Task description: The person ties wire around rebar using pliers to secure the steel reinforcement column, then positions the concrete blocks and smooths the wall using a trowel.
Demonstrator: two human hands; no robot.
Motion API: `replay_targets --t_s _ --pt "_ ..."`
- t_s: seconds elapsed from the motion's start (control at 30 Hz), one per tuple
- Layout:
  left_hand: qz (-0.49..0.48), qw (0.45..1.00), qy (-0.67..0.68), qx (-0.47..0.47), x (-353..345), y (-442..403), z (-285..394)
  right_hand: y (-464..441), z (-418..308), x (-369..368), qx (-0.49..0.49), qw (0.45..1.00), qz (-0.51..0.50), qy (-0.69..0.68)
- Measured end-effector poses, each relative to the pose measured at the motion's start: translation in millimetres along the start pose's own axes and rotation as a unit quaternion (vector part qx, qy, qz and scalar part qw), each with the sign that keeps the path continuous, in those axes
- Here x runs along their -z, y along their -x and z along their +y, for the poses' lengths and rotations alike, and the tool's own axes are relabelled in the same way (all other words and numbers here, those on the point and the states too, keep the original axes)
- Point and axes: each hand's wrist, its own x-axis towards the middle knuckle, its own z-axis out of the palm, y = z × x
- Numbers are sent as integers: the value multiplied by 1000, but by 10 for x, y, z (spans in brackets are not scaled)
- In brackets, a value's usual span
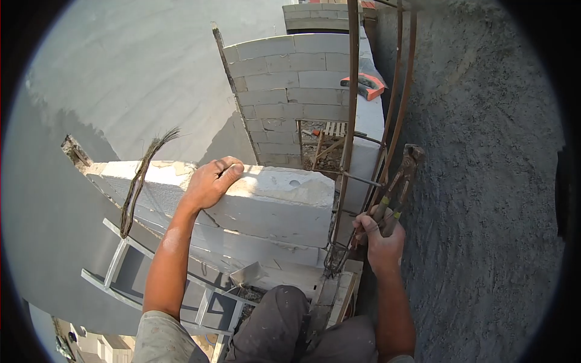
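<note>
Your left hand (pixel 212 183) rests atop the block wall (pixel 272 216); your right hand (pixel 382 243) grips pincers (pixel 413 158) beside rusty bars (pixel 353 48).

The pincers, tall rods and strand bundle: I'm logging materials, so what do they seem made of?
Pincers: probably steel, dull and rusty brown at the head; the dark sleeves may be plastic or rubber.
Tall rods: likely steel, given their slim length and matt, rust-brown surface.
Strand bundle: perhaps thin metal wire, judging by the dark, splayed ends; fibre is possible.

Pincers (pixel 412 164), right of centre: metal looked worn. Bars (pixel 353 66), upper right: metal was rusted, rough. Wire bundle (pixel 138 181), left: strands were dull metal. Wall (pixel 484 151), far right: was coarse, matt.
</note>
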Motion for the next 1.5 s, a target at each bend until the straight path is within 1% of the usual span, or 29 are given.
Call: replay_targets --t_s 0.03,0.17,0.3,0.4,0.47,0.5,0.6,0.63,0.67,0.73,0.77,0.8,0.93,0.97,1.07,1.17,1.2,1.23,1.27,1.3,1.33,1.4,1.43,1.5 --pt "9 1000 9 0 -2 12 10 -5 60 20 25 1000 -5 -8" --pt "10 1000 29 1 -54 2 -51 29 29 29 33 999 -10 10" --pt "15 998 63 -12 -87 -41 -132 50 97 21 56 998 -2 -19" --pt "6 995 97 -19 -94 -24 -97 74 79 -10 77 997 16 11" --pt "2 996 94 -2 -92 -16 -100 98 118 -29 84 996 34 8" --pt "15 996 83 -21 -107 -32 -138 83 134 -45 94 995 42 5" --pt "19 998 52 -18 -113 -71 -242 76 200 -23 104 994 39 -18" --pt "24 999 11 -30 -122 -77 -262 92 175 -31 94 994 44 -22" --pt "5 998 68 6 -117 -65 -271 97 177 -32 99 994 44 -19" --pt "23 998 62 14 -126 -54 -249 92 199 -24 113 992 46 -12" --pt "13 997 67 25 -110 -43 -220 80 216 -19 116 992 44 -14" --pt "73 996 42 22 -153 7 -157 60 235 -14 121 992 44 -18" --pt "51 995 73 39 -121 -70 -261 56 229 85 119 993 11 18" --pt "45 994 86 48 -123 -75 -282 45 245 106 134 991 9 26" --pt "31 995 96 16 -115 -110 -331 57 322 125 163 986 40 -4" --pt "44 997 65 7 -121 -95 -353 104 406 366 160 985 62 37" --pt "51 997 61 6 -131 -70 -365 117 442 454 158 984 65 52" --pt "81 994 61 27 -161 -49 -346 168 500 567 152 983 74 67" --pt "69 996 61 14 -165 -56 -349 224 558 694 149 982 87 82" --pt "59 996 61 0 -128 -78 -373 315 647 833 125 981 89 117" --pt "45 997 61 -15 -127 -94 -379 424 797 1006 90 986 72 118" --pt "64 996 55 -14 -138 -89 -325 626 1119 1311 22 988 62 137" --pt "70 996 54 -8 -139 -82 -345 790 1291 1424 -22 985 68 156" --pt "84 995 54 20 -157 -63 -373 1115 1602 1593 -81 972 63 213"
